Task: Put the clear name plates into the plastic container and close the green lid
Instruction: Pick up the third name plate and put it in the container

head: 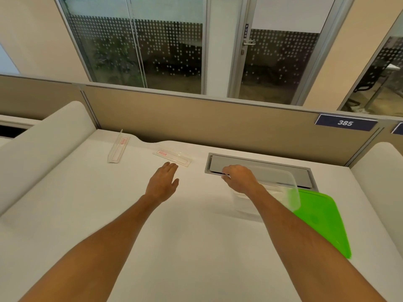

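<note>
The left hand (162, 182) reaches out flat over the white desk (109, 214), fingers (171, 166) stretched and loosely spread, holding nothing. Just beyond its fingertips lies a flat clear acrylic name plate with a small red label (172, 157), close to touching them. A second clear name plate with a red label (118, 147) lies well off to the left of those fingers, near the desk's back edge.

The right hand (238, 177) is curled around the near-left rim of the clear rectangular plastic container (283, 182), which looks tilted off the desk, though motion blur makes this uncertain. Behind those fingers sits a grey recessed cable hatch (261, 165). To their right and nearer the person, the flat bright green plastic lid (320, 221) lies on the desk, partly under the container.
</note>
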